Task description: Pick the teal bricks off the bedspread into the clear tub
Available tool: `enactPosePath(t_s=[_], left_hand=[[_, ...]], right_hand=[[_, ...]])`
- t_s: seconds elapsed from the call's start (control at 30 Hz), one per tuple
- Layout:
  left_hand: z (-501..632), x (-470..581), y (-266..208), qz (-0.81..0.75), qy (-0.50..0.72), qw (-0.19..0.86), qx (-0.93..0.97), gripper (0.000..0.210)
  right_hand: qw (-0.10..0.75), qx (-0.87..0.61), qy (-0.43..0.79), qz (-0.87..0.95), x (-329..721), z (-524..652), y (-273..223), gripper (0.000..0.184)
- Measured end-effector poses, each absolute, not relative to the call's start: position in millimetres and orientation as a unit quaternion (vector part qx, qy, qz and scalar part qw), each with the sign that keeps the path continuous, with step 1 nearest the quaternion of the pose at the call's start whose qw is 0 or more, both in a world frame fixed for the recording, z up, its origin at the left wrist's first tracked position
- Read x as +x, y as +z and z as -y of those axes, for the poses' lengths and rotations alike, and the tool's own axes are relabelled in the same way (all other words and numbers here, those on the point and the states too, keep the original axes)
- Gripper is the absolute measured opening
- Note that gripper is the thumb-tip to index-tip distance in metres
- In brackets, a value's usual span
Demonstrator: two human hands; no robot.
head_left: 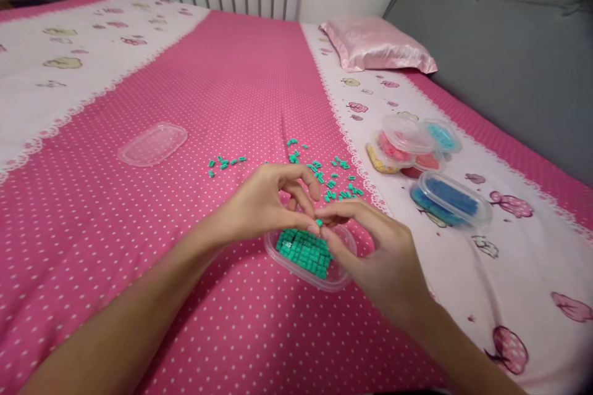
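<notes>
A tiny green building brick (pixel 319 222) is pinched at the fingertips where my two hands meet. My left hand (pixel 273 203) has its thumb against the brick, with the index finger curled above it. My right hand (pixel 380 253) closes its thumb and index finger on the same brick from the right. Just below them sits a clear plastic tub (pixel 343 281), partly hidden by my hands. Rows of green bricks (pixel 303 251) are packed tightly in it. Loose green bricks (pixel 331 184) lie scattered beyond my hands, with a smaller group (pixel 223 163) to the left.
A clear lid (pixel 152 144) lies on the pink dotted bedsheet (pixel 222 92) at left. To the right stand a tub of blue bricks (pixel 449 197) and stacked tubs with red bricks (pixel 396 147), yellow and light blue pieces. A pink pillow (pixel 377 44) rests at the back.
</notes>
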State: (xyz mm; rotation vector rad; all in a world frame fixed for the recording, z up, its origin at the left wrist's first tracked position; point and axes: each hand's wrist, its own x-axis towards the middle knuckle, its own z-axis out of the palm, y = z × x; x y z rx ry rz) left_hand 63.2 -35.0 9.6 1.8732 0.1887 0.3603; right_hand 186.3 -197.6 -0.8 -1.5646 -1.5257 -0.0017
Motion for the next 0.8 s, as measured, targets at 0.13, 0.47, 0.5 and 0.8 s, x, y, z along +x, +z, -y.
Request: enactPosePath(t_s=[0.13,0.47,0.5,0.8], left_hand=[[38,65,8,-0.087,0.218,0.507,0.829,0.032],[-11,41,16,-0.168,0.037,0.356,0.918,0.029],[-13,40,16,-0.168,0.001,0.357,0.919,0.027],[-2,52,3,-0.117,-0.027,0.372,0.920,0.028]], right_hand=[[0.478,-0.630,0.047,0.610,192,198,3,0.017],[0.380,-0.629,0.075,0.675,205,191,0,0.011],[0.344,-0.622,0.089,0.697,206,189,1,0.011],[0.155,-0.588,0.013,0.794,192,189,5,0.014]])
